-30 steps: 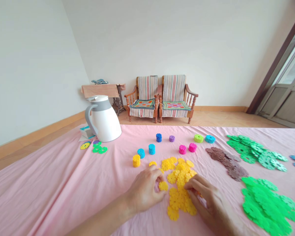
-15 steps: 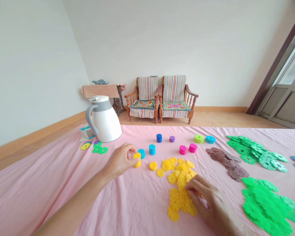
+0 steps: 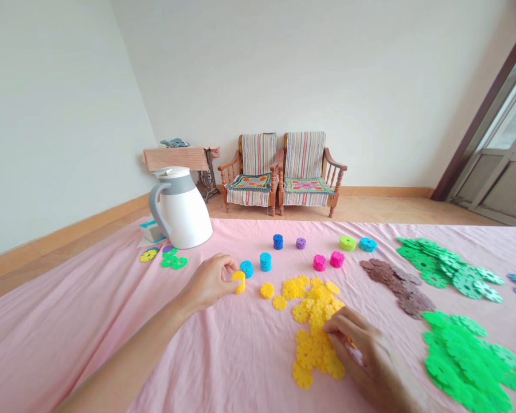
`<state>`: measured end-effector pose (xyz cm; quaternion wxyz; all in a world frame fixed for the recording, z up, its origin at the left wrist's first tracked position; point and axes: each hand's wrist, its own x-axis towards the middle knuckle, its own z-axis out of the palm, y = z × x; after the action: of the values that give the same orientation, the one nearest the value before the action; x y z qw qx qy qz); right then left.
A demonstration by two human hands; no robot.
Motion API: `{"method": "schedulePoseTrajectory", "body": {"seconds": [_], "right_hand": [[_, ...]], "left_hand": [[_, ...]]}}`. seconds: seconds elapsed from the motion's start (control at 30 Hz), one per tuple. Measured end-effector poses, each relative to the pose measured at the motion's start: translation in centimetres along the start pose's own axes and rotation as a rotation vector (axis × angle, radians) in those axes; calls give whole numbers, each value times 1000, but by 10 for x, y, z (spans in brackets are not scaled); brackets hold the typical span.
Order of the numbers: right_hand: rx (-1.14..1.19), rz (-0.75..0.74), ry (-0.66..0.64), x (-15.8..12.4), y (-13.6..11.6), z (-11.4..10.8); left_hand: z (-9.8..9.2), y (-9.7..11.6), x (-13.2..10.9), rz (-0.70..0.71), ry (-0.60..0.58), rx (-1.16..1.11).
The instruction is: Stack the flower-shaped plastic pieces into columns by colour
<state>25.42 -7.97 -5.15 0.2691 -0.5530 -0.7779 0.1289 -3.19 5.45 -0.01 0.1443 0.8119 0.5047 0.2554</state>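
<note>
The left hand [image 3: 208,282] reaches out over the pink-clothed surface [image 3: 90,321] and pinches the small yellow stack [image 3: 239,281] between thumb and fingertips. The stack stands on the cloth at 10 o'clock of the yellow pile [image 3: 312,312]. The right hand [image 3: 363,353] lies at 5 o'clock of that pile, fingers curled with the tips touching its discs; whether they grip one cannot be told. Two loose yellow discs [image 3: 267,290] lie between stack and pile. Just beside the stack at 1 o'clock stand two cyan stacks [image 3: 265,261], close to the left fingertips. At 9 o'clock of the left forearm the cloth runs bare and wide. The white jug [image 3: 181,207] sits near the surface's far edge at 11 o'clock. At 3 o'clock of the right hand the bright green pile [image 3: 468,355] lies near, with the brown pile [image 3: 398,284] at 1 o'clock and a narrow pink lane between them.
</note>
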Motion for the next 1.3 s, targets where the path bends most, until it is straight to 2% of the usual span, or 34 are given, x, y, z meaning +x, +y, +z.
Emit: {"method": "schedulePoseTrajectory", "body": {"seconds": [0.1,0.17,0.3,0.37,0.5,0.6,0.67,0.83,1.0,1.07,1.2,1.3], "right_hand": [[7,2,-4,0,-1,0],[5,0,1,0,0,1],[-9,-21,21,0,3,3],[-14,-34,19,0,4,2],[-18,-44,30,-1,3,2],[-8,-40,36,-1,2,3],[-1,-30,39,-2,3,4],[-13,-35,32,-1,3,3],[-13,-36,23,-1,2,0],[-6,-36,23,-1,2,0],[0,-24,18,-2,3,2],[-3,-20,15,-1,3,3]], "left_hand": [[1,10,-3,32,29,-24],[6,23,-9,86,2,-70],[25,53,-23,171,-218,-88],[36,63,-29,196,-272,-31],[51,69,-33,181,-249,35],[56,66,-33,150,-220,47],[57,64,-32,138,-241,31],[54,61,-32,98,-287,-32],[45,58,-33,122,-283,-51],[35,54,-30,110,-250,-46],[10,35,-15,17,-78,-16],[-2,17,-5,-60,-43,1]]}}
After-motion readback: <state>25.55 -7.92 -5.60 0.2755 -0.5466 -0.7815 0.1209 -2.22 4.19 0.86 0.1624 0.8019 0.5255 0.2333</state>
